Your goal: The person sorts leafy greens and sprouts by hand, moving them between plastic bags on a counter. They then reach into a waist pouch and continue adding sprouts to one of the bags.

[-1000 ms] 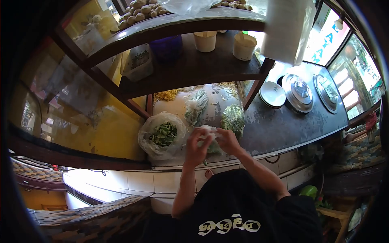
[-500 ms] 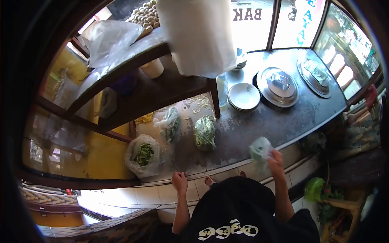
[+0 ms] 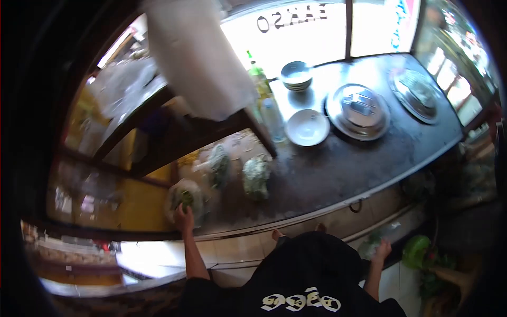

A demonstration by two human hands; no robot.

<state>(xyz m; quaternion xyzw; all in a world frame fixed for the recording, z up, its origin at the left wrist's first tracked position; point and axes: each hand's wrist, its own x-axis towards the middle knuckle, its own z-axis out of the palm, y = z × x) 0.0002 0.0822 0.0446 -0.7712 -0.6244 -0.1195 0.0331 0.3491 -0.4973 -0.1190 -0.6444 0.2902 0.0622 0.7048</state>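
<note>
At the lower left of the head view, my left hand [image 3: 184, 218] is at the near side of an open plastic bag [image 3: 176, 191] of cut green leaves [image 3: 187, 198]. Its fingertips reach the leaves, but blur hides whether they grip any. Down at the right, beyond the counter's front edge, my right hand [image 3: 382, 250] is closed on a clear plastic bag [image 3: 372, 244] that looks greenish inside. Two more bags of greens, one wrapped bundle [image 3: 256, 177] and one narrower bundle [image 3: 218, 166], lie on the counter between my hands.
The dark counter [image 3: 317, 182] holds a white bowl [image 3: 307, 128], stacked bowls [image 3: 296, 76], bottles [image 3: 271, 117] and lidded metal pots [image 3: 360, 112]. A wooden shelf [image 3: 227, 124] with a large white bag [image 3: 198, 58] overhangs the left. A green plastic item [image 3: 416, 251] sits at lower right.
My left hand has moved left and up to the bag of cut leaves. My right hand has dropped lower and to the right with its plastic bag. The view has shifted and blurred.
</note>
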